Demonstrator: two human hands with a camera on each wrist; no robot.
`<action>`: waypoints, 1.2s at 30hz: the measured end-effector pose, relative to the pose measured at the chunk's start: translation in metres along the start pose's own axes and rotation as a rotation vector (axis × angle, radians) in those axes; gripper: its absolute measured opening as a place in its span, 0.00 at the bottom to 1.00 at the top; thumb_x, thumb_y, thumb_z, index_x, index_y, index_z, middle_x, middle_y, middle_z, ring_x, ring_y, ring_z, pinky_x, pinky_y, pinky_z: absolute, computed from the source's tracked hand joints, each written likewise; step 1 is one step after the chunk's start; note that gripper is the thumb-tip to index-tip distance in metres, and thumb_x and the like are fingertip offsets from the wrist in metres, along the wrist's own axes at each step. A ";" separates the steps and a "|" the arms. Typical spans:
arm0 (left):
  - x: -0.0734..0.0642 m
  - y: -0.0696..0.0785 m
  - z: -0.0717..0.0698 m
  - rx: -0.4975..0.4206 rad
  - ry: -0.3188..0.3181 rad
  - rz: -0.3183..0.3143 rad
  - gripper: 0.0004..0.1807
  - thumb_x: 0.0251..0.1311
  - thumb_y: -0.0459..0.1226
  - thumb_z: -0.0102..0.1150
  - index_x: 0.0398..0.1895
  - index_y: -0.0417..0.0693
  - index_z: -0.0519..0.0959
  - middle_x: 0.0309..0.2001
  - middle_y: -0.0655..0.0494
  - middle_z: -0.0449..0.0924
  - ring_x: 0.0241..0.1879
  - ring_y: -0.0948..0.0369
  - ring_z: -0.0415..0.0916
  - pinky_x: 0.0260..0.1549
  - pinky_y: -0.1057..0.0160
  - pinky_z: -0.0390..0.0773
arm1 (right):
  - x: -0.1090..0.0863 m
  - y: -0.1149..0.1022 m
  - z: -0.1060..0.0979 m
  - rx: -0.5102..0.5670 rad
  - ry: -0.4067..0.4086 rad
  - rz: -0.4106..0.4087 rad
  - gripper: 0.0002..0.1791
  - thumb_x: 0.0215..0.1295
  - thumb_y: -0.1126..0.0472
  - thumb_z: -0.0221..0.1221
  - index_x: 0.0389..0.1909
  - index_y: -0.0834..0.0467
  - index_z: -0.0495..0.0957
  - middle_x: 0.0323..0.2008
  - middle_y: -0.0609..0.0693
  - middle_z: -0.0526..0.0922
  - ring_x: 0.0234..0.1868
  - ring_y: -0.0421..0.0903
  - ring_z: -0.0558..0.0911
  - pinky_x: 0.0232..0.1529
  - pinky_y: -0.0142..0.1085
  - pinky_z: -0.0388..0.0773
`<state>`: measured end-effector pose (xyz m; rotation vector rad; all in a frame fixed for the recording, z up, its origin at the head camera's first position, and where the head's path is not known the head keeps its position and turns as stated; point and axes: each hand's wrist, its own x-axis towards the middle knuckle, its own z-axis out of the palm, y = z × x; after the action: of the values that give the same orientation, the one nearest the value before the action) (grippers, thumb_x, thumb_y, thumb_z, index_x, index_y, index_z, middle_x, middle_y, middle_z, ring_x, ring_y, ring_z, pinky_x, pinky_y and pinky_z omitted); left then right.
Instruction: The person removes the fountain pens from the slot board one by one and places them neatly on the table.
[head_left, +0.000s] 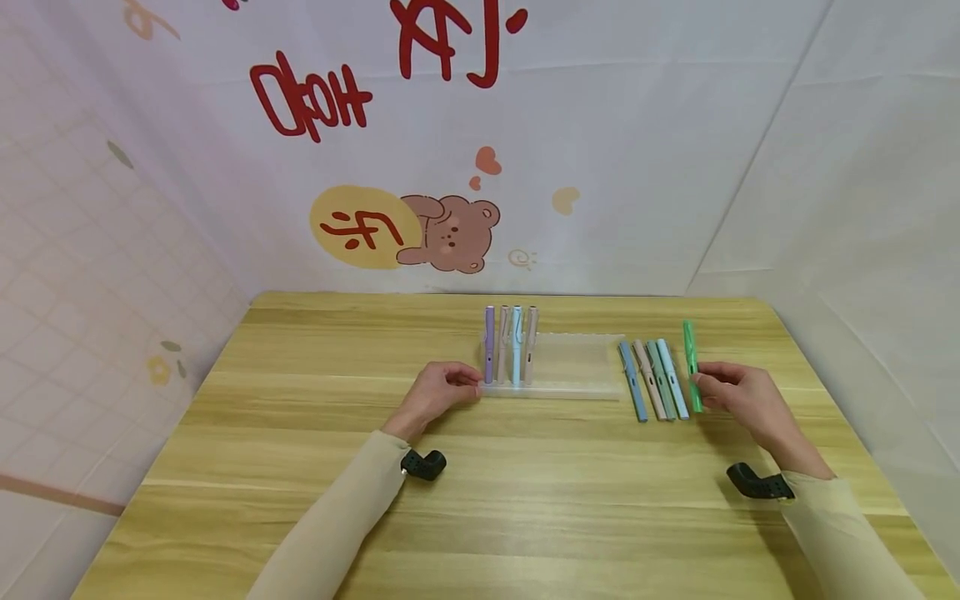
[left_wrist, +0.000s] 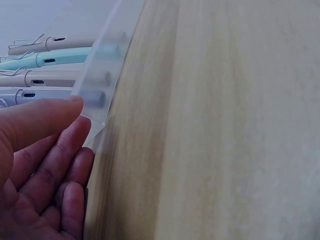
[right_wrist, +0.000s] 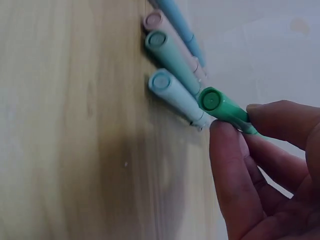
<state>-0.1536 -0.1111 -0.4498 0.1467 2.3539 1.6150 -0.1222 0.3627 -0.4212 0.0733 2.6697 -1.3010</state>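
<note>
My right hand pinches a green fountain pen between thumb and fingers. In the right wrist view, the end of that pen faces the camera, raised above the table. At the middle back, my left hand holds the near left corner of a clear pen stand between thumb and fingertips. Side by side at the stand's left end are a purple pen, a light blue pen and two beige-pink pens. The stand's right part holds no pens.
Right of the stand, several pens lie in a row: a blue pen, a pink pen, a grey-green pen and a pale blue pen. They rest on a wooden table. A printed white cloth hangs behind.
</note>
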 end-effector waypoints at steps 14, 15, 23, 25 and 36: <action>0.000 -0.002 -0.001 -0.006 0.000 -0.003 0.11 0.61 0.31 0.70 0.47 0.41 0.87 0.42 0.51 0.87 0.42 0.59 0.81 0.44 0.62 0.78 | 0.016 0.010 0.000 0.052 -0.102 0.041 0.31 0.80 0.57 0.55 0.65 0.82 0.67 0.56 0.74 0.80 0.41 0.38 0.87 0.43 0.36 0.85; 0.000 -0.002 -0.001 -0.004 0.001 -0.001 0.11 0.61 0.31 0.71 0.47 0.41 0.87 0.41 0.52 0.87 0.41 0.60 0.81 0.44 0.62 0.78 | 0.016 0.010 0.000 0.056 -0.105 0.045 0.30 0.79 0.57 0.56 0.65 0.82 0.67 0.55 0.74 0.80 0.41 0.37 0.87 0.43 0.36 0.85; 0.000 -0.003 0.001 0.011 0.006 -0.027 0.10 0.62 0.31 0.71 0.46 0.44 0.88 0.40 0.56 0.87 0.41 0.61 0.80 0.45 0.62 0.78 | 0.017 0.012 -0.003 0.008 -0.125 0.061 0.30 0.80 0.57 0.55 0.65 0.81 0.67 0.56 0.74 0.80 0.47 0.48 0.87 0.44 0.36 0.85; 0.000 -0.002 0.001 0.013 0.006 -0.026 0.10 0.62 0.32 0.70 0.46 0.45 0.88 0.40 0.56 0.87 0.41 0.60 0.80 0.45 0.62 0.78 | 0.017 0.013 -0.003 -0.004 -0.121 0.063 0.30 0.80 0.57 0.55 0.65 0.81 0.68 0.57 0.74 0.80 0.48 0.50 0.87 0.43 0.37 0.85; 0.001 0.000 0.001 0.010 -0.006 -0.016 0.11 0.62 0.31 0.70 0.47 0.42 0.87 0.41 0.54 0.87 0.41 0.61 0.80 0.44 0.63 0.78 | 0.019 0.016 -0.001 -0.004 -0.085 0.087 0.31 0.77 0.55 0.59 0.64 0.79 0.70 0.53 0.70 0.83 0.42 0.42 0.87 0.41 0.35 0.85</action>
<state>-0.1546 -0.1103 -0.4507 0.1341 2.3528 1.5942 -0.1392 0.3729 -0.4364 0.1286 2.5676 -1.2438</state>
